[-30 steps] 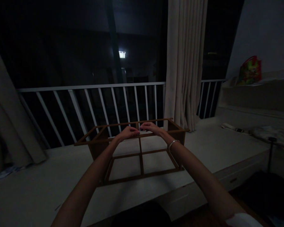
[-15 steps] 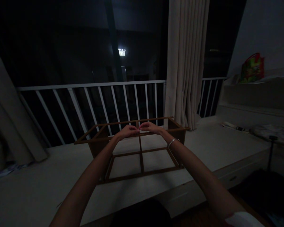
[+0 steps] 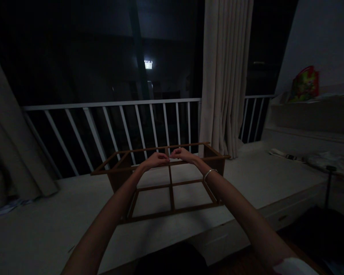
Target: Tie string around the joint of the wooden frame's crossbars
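Our left hand (image 3: 154,160) and right hand (image 3: 183,154) curl loosely, fingertips almost meeting over the top rail of a brown wooden frame (image 3: 171,194); we cannot tell whether they grip it. The frame lies directly below our hands, its bars joined and its openings unfilled, on a white ledge (image 3: 46,206). Beyond our hands stand a white railing (image 3: 111,105) and a beige curtain (image 3: 223,76).

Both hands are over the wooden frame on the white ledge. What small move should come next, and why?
Probably lower both hands and take hold of the wooden frame's front top rail: the left hand and right hand sit at its middle, fingertips nearly meeting, and neither clearly grips it.
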A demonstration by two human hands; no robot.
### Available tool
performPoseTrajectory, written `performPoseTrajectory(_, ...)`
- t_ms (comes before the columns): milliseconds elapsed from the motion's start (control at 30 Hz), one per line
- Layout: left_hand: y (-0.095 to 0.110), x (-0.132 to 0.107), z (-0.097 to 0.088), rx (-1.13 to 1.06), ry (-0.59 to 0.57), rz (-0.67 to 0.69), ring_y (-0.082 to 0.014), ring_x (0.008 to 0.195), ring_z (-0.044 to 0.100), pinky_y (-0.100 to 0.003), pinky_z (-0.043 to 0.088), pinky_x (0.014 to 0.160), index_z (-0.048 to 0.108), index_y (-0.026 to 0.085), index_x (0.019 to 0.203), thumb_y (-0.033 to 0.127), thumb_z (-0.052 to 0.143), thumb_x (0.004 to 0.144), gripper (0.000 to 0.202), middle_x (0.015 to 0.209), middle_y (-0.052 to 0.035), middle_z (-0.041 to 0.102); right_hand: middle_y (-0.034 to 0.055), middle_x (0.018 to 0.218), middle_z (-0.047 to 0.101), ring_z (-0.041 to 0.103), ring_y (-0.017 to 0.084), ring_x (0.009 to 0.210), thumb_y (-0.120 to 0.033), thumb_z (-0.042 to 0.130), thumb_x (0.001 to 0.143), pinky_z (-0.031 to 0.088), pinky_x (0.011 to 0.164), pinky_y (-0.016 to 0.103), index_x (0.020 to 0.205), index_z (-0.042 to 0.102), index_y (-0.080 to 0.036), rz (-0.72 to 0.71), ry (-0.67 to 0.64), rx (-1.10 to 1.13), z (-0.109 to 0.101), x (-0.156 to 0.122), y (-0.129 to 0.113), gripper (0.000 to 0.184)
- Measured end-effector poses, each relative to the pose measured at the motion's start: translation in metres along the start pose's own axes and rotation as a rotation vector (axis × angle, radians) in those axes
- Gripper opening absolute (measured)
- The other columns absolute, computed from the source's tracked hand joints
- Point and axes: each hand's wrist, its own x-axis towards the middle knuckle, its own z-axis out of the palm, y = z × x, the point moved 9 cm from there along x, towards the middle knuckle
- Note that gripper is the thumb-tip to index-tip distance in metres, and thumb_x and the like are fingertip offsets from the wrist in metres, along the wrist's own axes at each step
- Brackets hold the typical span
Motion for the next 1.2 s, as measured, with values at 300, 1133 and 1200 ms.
performPoseTrajectory(300,0.001,-0.003,0.0,0.041,-0.01,-0.015,-0.0062,0.049,0.04,-0.017,0.026,0.043,0.059,0.011,0.078,0.045,0.054,0.056,0.041,0.064,-0.0018,0.054,0.0012,0.067,0.055,0.047,0.008,0.063,-0.03,0.056,0.059,0.034,0.061,0.021,0.071,0.059,-0.01,-0.038,-0.044,0.063,0.004,-0.005,-0.011,0.023)
performPoseTrajectory(1133,0.002,-0.003,0.002,0.058,-0.036,0.037,-0.0077,0.055,0.042,-0.017,0.029,0.047,0.059,0.011,0.082,0.044,0.053,0.058,0.041,0.066,-0.002,0.055,0.0035,0.081,0.058,0.049,0.01,0.07,-0.031,0.058,0.059,0.035,0.062,0.02,0.089,0.058,-0.012,-0.05,-0.23,-0.021,0.021,-0.003,-0.007,0.035)
performPoseTrajectory(1200,0.002,-0.003,0.002,0.062,-0.039,0.024,-0.0076,0.054,0.042,-0.017,0.028,0.046,0.059,0.011,0.083,0.044,0.053,0.058,0.042,0.066,-0.002,0.055,0.003,0.079,0.057,0.049,0.01,0.069,-0.032,0.058,0.059,0.035,0.061,0.02,0.088,0.058,-0.012,-0.064,-0.22,-0.04,0.022,-0.003,-0.008,0.036)
